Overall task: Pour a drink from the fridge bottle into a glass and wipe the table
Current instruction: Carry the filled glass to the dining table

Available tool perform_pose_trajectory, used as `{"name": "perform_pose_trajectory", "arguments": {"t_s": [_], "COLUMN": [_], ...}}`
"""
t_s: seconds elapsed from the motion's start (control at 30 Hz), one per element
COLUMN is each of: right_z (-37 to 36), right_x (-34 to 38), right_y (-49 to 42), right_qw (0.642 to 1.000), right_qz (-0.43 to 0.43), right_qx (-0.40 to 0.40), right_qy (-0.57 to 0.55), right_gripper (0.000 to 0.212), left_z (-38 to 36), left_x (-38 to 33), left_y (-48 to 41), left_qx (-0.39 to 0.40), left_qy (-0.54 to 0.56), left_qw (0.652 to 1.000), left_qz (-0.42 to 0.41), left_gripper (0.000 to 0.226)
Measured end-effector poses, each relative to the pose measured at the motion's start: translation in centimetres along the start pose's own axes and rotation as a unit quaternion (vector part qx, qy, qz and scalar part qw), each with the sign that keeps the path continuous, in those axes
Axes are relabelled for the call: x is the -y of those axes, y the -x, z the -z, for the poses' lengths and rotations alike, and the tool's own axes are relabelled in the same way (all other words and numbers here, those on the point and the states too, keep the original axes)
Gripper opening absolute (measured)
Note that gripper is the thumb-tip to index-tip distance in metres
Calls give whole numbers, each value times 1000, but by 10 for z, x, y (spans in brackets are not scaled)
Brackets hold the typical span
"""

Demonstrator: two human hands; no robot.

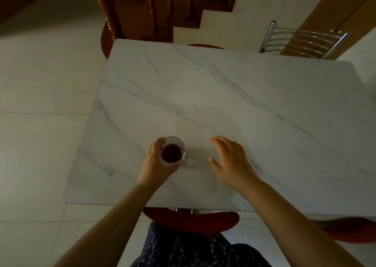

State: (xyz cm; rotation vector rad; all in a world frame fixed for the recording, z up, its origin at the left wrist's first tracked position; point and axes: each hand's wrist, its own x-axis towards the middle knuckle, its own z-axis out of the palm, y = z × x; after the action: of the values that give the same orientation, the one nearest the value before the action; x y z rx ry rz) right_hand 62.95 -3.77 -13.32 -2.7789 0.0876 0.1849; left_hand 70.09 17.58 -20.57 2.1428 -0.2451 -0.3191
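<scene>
1. Marble-patterned white table [234,96] carries no readable writing; none shows on the glass [172,151] either.
2. The left hand [156,163] curls around the glass's left side, fingers touching its wall.
3. The right hand [231,159] is spread wide, palm down, just right of the glass, apart from it.
4. The glass stands upright near the table's near edge, dark drink inside, handle pointing right and nearward.
</scene>
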Motion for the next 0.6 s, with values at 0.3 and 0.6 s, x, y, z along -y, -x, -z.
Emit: {"name": "perform_pose_trajectory", "arguments": {"t_s": [0.3,0.6], "right_z": [-3,3], "right_x": [-4,-20], "right_y": [2,16], "right_qw": [1000,1000], "right_qz": [9,21], "right_qx": [2,-1], "right_qy": [-4,4], "right_gripper": [51,51], "left_z": [-10,-11], "left_x": [8,2], "left_y": [-4,4], "left_qx": [-2,6], "left_qy": [7,0], "left_qw": [1000,999], "left_qz": [31,44], "left_gripper": [85,101]}}
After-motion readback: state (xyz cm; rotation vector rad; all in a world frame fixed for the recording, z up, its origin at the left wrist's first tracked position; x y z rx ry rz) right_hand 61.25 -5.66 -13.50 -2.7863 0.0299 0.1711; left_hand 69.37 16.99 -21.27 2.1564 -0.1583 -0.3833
